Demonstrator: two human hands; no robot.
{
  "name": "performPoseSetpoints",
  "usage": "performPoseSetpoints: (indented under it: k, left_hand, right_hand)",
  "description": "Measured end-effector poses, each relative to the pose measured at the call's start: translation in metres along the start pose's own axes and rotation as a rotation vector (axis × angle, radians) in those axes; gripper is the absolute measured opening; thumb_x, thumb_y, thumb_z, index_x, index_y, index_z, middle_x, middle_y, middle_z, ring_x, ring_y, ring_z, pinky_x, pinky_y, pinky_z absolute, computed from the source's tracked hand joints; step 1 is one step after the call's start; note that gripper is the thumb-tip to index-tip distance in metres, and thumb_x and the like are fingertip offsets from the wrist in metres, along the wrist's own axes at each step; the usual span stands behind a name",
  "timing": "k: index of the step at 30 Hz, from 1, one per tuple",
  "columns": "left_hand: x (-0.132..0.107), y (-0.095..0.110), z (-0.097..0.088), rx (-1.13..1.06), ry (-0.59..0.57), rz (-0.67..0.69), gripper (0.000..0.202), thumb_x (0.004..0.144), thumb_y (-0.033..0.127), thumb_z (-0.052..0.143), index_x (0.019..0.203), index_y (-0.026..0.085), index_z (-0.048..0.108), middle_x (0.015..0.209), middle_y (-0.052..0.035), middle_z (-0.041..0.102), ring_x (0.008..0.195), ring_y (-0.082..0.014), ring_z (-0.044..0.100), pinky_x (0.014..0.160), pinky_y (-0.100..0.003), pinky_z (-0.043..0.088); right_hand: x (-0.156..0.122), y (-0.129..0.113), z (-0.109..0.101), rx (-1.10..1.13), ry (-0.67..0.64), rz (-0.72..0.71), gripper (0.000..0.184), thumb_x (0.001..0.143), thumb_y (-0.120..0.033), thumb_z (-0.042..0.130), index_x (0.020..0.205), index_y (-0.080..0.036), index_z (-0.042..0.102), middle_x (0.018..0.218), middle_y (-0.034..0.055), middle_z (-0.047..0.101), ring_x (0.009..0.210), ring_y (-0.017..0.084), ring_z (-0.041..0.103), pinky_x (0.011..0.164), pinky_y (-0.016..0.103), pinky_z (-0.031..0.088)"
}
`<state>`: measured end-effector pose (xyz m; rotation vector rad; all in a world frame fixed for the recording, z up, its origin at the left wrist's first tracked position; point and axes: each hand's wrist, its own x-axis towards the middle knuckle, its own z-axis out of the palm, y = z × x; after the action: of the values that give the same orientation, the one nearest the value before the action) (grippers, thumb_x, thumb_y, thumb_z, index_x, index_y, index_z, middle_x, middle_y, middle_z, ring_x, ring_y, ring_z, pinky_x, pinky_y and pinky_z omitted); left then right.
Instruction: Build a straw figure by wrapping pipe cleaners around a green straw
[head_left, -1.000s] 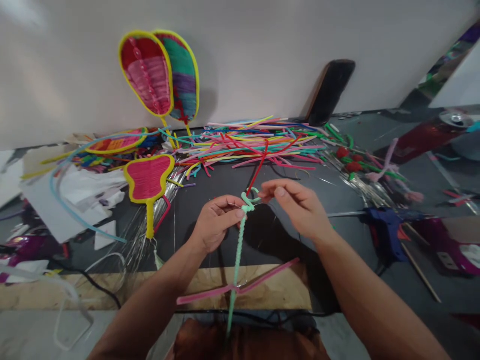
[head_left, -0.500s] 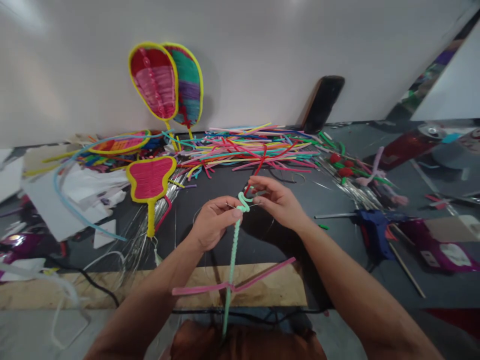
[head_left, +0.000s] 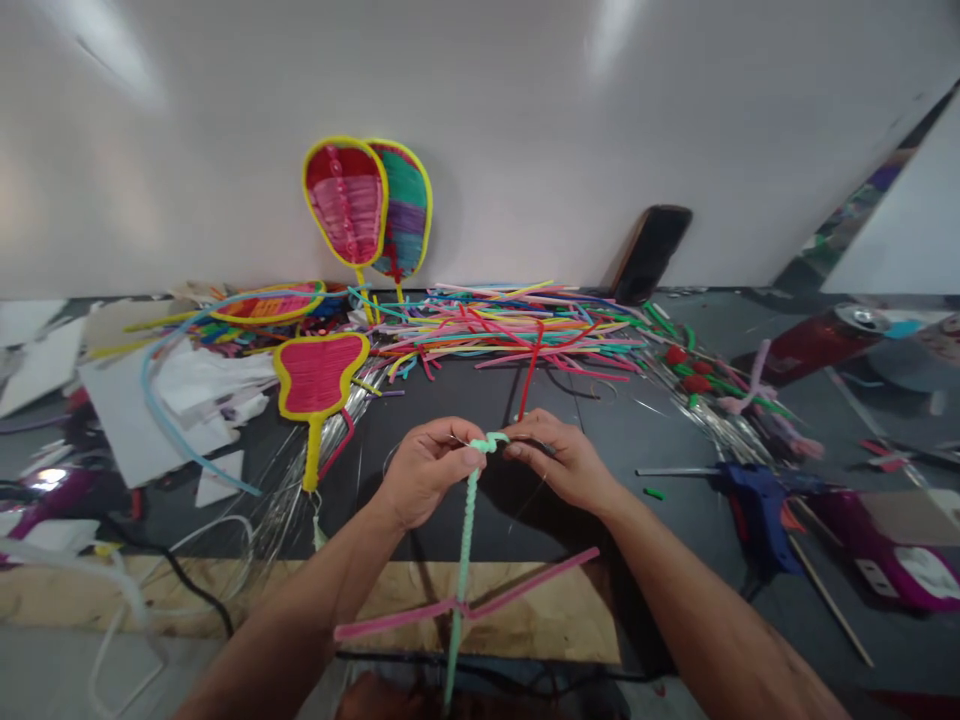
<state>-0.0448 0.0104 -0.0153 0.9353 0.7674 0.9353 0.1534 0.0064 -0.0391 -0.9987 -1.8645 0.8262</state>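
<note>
My left hand (head_left: 424,468) pinches the top of a mint-green twisted pipe-cleaner stem (head_left: 466,540) that hangs down toward me. My right hand (head_left: 559,460) pinches the curled green end (head_left: 491,441) at the stem's tip, right beside the left fingers. A pink pipe cleaner (head_left: 465,605) crosses the stem low down like a crossbar. A red pipe cleaner (head_left: 529,375) rises from behind my hands toward the pile.
A heap of coloured pipe cleaners (head_left: 517,325) lies at the back of the dark table. Woven fans (head_left: 367,205) lean on the wall; a pink one (head_left: 319,375) lies flat. A blue glue gun (head_left: 757,495) sits at right, a dark phone (head_left: 649,255) behind, a wooden board (head_left: 540,610) near me.
My right hand has come in closer to the left, down onto the stem's curled tip. The view has tilted so the table sits lower in frame.
</note>
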Motion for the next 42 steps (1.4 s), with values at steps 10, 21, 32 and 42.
performPoseSetpoints:
  k: [10, 21, 32, 42]
  left_hand:
    - [0.005, 0.005, -0.003, 0.059, -0.017, 0.088, 0.016, 0.067, 0.027, 0.075, 0.073, 0.015, 0.068, 0.088, -0.0055, 0.068, 0.069, -0.0110, 0.060, 0.071, -0.025, 0.047]
    - [0.006, 0.007, 0.000, 0.009, 0.086, 0.007, 0.021, 0.062, 0.028, 0.078, 0.071, 0.013, 0.066, 0.082, -0.0060, 0.071, 0.065, -0.0122, 0.064, 0.065, -0.024, 0.052]
    - [0.006, 0.006, 0.000, 0.112, 0.080, 0.054, 0.016, 0.067, 0.027, 0.074, 0.071, 0.013, 0.066, 0.087, -0.0062, 0.069, 0.062, -0.0094, 0.058, 0.064, -0.023, 0.048]
    - [0.007, 0.006, -0.002, 0.213, 0.069, 0.125, 0.015, 0.070, 0.028, 0.071, 0.070, 0.014, 0.066, 0.079, -0.0030, 0.061, 0.070, -0.0115, 0.053, 0.064, -0.022, 0.042]
  right_hand:
    - [-0.002, 0.007, -0.004, -0.066, -0.072, -0.011, 0.016, 0.086, -0.026, 0.058, 0.098, -0.025, 0.068, 0.083, 0.0035, 0.069, 0.085, 0.017, 0.058, 0.076, 0.033, 0.048]
    - [-0.011, -0.045, -0.005, -0.667, 0.304, -0.223, 0.009, 0.076, -0.031, 0.067, 0.080, -0.023, 0.068, 0.120, 0.0075, 0.059, 0.119, 0.032, 0.042, 0.097, 0.048, 0.036]
    - [-0.014, -0.046, 0.016, -0.668, 0.171, -0.126, 0.004, 0.078, -0.019, 0.061, 0.078, -0.022, 0.064, 0.137, 0.0071, 0.044, 0.129, 0.036, 0.028, 0.098, 0.058, 0.032]
    - [-0.018, -0.044, 0.009, -0.602, 0.208, -0.399, 0.021, 0.079, -0.012, 0.063, 0.096, -0.024, 0.066, 0.078, 0.0035, 0.063, 0.075, 0.017, 0.053, 0.068, 0.032, 0.047]
